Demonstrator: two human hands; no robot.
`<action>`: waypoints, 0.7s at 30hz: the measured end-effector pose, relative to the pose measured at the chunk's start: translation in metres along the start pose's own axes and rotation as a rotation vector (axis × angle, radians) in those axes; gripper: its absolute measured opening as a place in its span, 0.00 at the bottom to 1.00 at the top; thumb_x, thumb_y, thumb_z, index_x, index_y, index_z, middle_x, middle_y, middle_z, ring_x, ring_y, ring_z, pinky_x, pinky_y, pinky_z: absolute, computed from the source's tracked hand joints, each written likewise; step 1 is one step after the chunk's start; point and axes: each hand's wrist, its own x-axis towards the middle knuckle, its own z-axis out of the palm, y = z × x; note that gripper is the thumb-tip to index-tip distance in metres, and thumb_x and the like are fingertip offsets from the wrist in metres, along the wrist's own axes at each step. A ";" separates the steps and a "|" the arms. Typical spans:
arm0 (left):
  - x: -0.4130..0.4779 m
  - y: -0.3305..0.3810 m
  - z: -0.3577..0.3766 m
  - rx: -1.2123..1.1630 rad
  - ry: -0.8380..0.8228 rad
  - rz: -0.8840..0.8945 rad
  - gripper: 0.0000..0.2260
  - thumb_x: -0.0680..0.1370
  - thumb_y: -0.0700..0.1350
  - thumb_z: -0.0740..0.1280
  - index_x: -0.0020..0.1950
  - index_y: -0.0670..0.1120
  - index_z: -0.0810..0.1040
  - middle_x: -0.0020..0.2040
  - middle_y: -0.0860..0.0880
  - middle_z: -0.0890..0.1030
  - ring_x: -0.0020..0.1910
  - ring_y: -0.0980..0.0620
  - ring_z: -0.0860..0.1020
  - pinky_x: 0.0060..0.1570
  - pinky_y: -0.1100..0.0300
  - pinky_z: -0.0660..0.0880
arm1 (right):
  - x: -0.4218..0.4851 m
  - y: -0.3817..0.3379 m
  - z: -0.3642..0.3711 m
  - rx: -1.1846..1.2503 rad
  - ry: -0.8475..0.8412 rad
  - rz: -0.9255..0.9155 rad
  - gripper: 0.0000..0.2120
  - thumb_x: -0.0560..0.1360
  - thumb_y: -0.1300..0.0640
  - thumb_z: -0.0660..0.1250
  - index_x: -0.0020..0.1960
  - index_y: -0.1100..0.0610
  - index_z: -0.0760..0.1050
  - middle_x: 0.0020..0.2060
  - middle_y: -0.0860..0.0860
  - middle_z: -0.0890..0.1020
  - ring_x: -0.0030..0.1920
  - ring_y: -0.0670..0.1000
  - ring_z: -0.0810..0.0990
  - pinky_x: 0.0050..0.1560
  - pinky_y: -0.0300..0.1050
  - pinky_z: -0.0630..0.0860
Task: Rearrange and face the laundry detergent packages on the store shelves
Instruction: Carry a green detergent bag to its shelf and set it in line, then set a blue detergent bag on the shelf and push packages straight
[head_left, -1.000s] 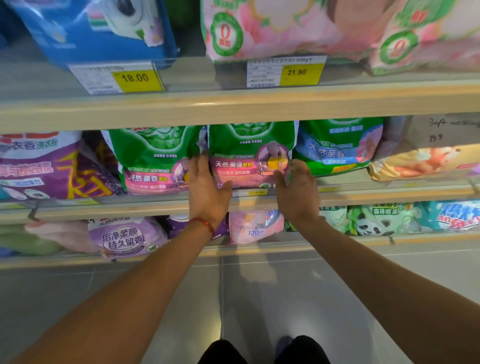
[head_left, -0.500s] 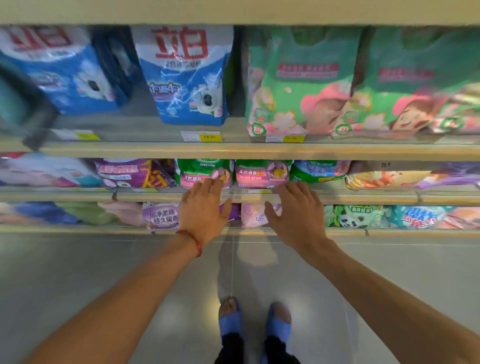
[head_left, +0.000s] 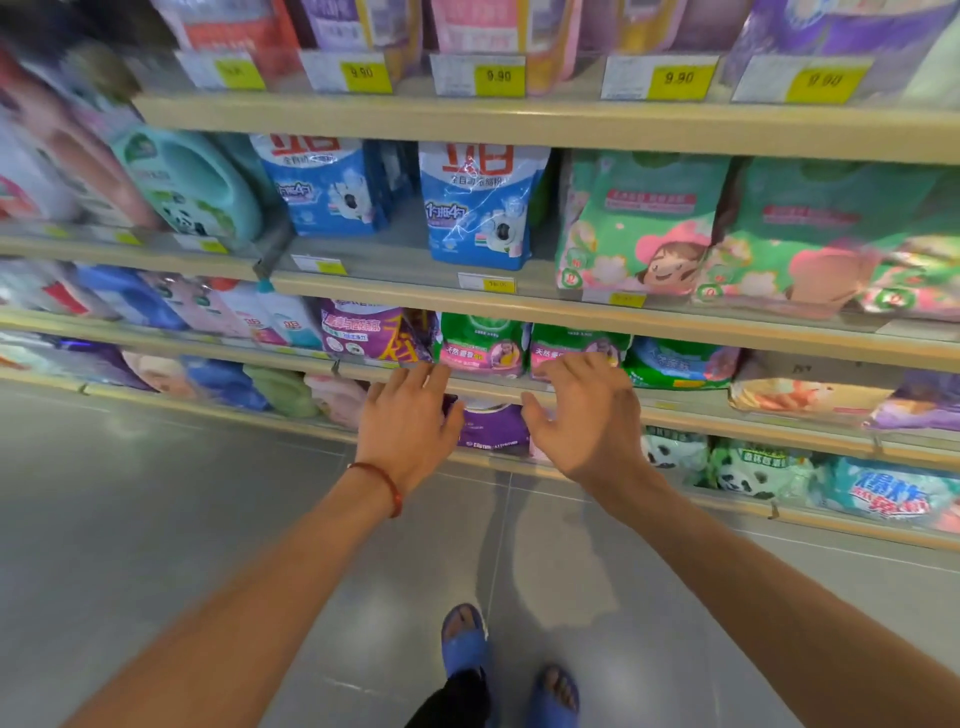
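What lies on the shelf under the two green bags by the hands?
A purple bag shows between the left hand and right hand. The hands cover its sides and whatever lies beside it.

Green bags (head_left: 480, 345): thin plastic film, glossy, crinkled.
Blue-and-white bags (head_left: 480, 208): plastic film, high gloss, creased, with white glare streaks.
Teal jug (head_left: 192, 187): rigid plastic, smooth, soft sheen.
Shelf edge (head_left: 519, 122): beige, matt, smooth; material cannot be told.
Price labels (head_left: 498, 77): printed paper behind a clear glossy plastic strip.
Floor (head_left: 156, 519): grey tiles, smooth, semi-gloss, reflecting light.
Bracelet (head_left: 387, 488): red, cord or beads; too small to tell.
Slippers (head_left: 464, 636): blue, matt, rubber-like.
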 end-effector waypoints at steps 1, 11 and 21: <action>-0.001 -0.003 -0.006 0.001 0.020 -0.001 0.16 0.79 0.54 0.65 0.63 0.47 0.77 0.58 0.47 0.81 0.57 0.43 0.79 0.51 0.45 0.77 | 0.003 -0.004 -0.003 -0.012 -0.004 -0.003 0.16 0.74 0.46 0.66 0.52 0.57 0.84 0.44 0.52 0.84 0.48 0.57 0.80 0.49 0.51 0.77; 0.057 -0.052 -0.028 -0.028 0.142 0.014 0.15 0.80 0.53 0.63 0.61 0.46 0.77 0.55 0.48 0.81 0.53 0.43 0.79 0.49 0.47 0.77 | 0.080 -0.032 0.006 -0.008 0.005 -0.012 0.16 0.75 0.46 0.67 0.56 0.55 0.83 0.49 0.51 0.85 0.52 0.57 0.81 0.53 0.52 0.77; 0.177 -0.111 -0.008 -0.276 0.007 0.087 0.19 0.82 0.52 0.64 0.70 0.45 0.74 0.65 0.44 0.79 0.64 0.42 0.77 0.57 0.46 0.77 | 0.168 -0.050 0.069 0.167 -0.031 0.278 0.21 0.77 0.49 0.69 0.67 0.56 0.78 0.62 0.55 0.81 0.63 0.57 0.78 0.60 0.51 0.76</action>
